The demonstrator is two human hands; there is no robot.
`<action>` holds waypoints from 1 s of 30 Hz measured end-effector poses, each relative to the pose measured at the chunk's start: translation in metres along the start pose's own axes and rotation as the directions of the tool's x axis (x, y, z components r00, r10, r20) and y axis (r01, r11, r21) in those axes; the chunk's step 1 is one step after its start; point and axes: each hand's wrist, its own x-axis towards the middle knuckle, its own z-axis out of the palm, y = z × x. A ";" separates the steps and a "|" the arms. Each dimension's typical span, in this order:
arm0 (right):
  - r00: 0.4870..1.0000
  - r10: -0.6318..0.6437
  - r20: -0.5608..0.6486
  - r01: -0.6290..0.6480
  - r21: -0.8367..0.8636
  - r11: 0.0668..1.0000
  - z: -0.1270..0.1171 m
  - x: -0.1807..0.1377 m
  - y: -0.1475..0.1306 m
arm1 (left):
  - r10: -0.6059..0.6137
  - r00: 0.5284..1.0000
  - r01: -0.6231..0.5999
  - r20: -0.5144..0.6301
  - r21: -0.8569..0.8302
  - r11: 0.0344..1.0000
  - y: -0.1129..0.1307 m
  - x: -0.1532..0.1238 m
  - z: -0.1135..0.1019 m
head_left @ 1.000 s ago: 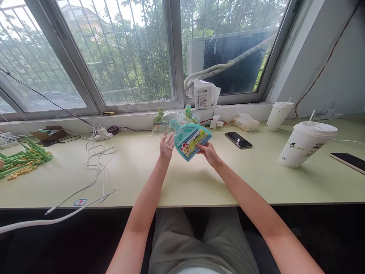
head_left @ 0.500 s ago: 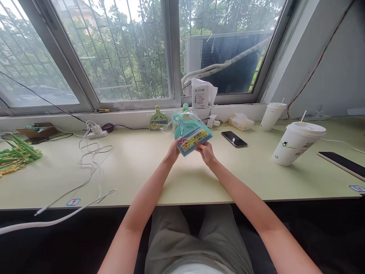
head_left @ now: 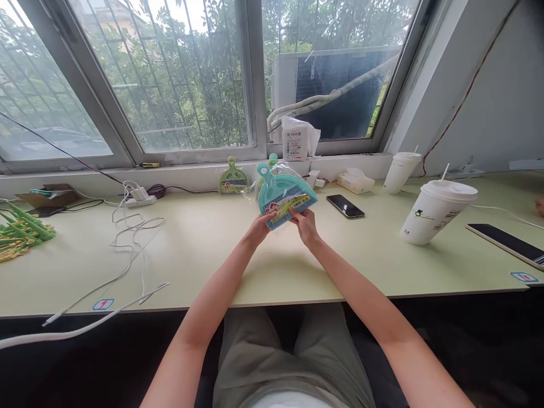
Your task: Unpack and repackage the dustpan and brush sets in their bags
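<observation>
Dustpan set (head_left: pixel 284 195), one-handed a second ago, now pinched by left hand (head_left: pixel 260 228) and right hand (head_left: pixel 304 225) at its wide edge; handle points up-left, away.

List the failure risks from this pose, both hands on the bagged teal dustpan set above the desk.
1. The left hand and right hand pinch only the lower edge of the teal dustpan set; its clear wrap looks slick, so the grip might slip and drop it on the desk.
2. A wide right elbow swing could tip the lidded cup, close to the phone.
</observation>
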 end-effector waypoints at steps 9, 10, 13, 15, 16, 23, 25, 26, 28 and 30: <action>0.991 0.087 -0.103 -0.085 0.017 0.996 -0.014 0.013 -0.008 | 0.008 0.997 -0.009 -0.076 -0.018 1.000 -0.008 0.008 -0.003; 0.988 0.071 -0.139 -0.070 0.013 0.998 -0.016 0.015 -0.009 | -0.001 0.998 0.000 -0.062 -0.014 1.000 -0.008 0.008 -0.004; 0.978 0.070 -0.195 -0.069 0.011 0.998 -0.023 0.020 -0.010 | -0.025 0.999 0.026 -0.043 0.013 1.000 -0.008 0.009 -0.008; 0.977 0.095 -0.189 -0.091 0.029 0.995 -0.025 0.021 -0.009 | -0.026 0.999 0.027 -0.028 0.036 0.999 -0.008 0.009 -0.010; 0.977 0.107 -0.185 -0.101 0.038 0.994 -0.025 0.021 -0.008 | -0.027 0.999 0.028 -0.022 0.046 0.999 -0.008 0.009 -0.011; 0.987 0.122 -0.100 -0.116 0.061 0.991 -0.029 0.026 -0.003 | -0.028 0.999 0.030 -0.024 0.071 0.997 -0.006 0.007 -0.011; 0.994 0.103 -0.036 -0.100 0.080 0.992 -0.029 0.027 -0.003 | -0.005 0.999 0.007 -0.035 0.054 0.998 -0.005 0.008 -0.011; 0.995 0.095 0.004 -0.095 0.095 0.991 -0.029 0.027 -0.003 | 0.006 0.999 -0.004 -0.042 0.047 0.999 -0.003 0.008 -0.011; 0.991 0.090 0.102 -0.101 0.106 0.989 -0.027 0.025 -0.004 | 0.021 0.998 -0.018 -0.056 0.046 0.999 0.000 0.008 -0.012; 0.981 0.092 0.168 -0.107 0.083 0.991 -0.023 0.021 -0.004 | 0.018 0.998 -0.014 -0.052 0.062 0.998 0.002 0.007 -0.013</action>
